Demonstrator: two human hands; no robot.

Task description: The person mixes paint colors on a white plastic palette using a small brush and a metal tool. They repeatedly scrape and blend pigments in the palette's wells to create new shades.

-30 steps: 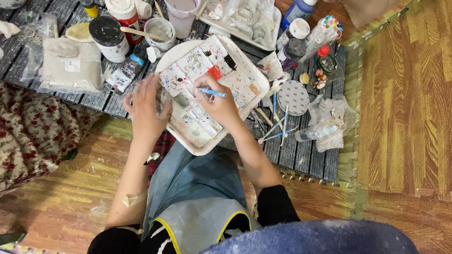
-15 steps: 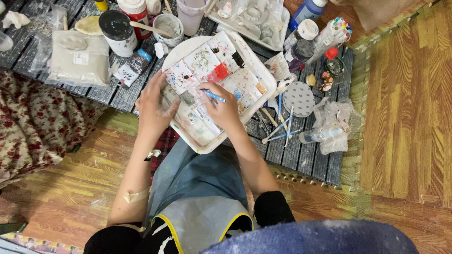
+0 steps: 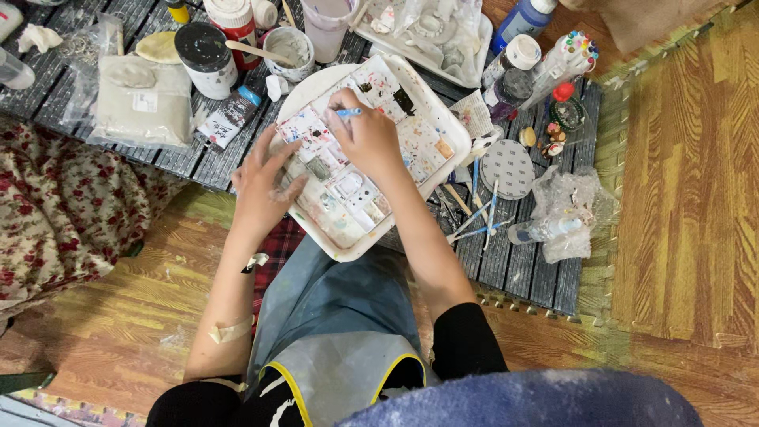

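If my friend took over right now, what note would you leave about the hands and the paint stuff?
Left hand: open, fingers resting on the left edge of the white paint palette tray.
Right hand: grip shut on a blue-handled paintbrush, its tip hidden over the tray's upper wells.
The tray lies on the dark slatted mat, many wells smeared with paint. Spare brushes lie to its right.
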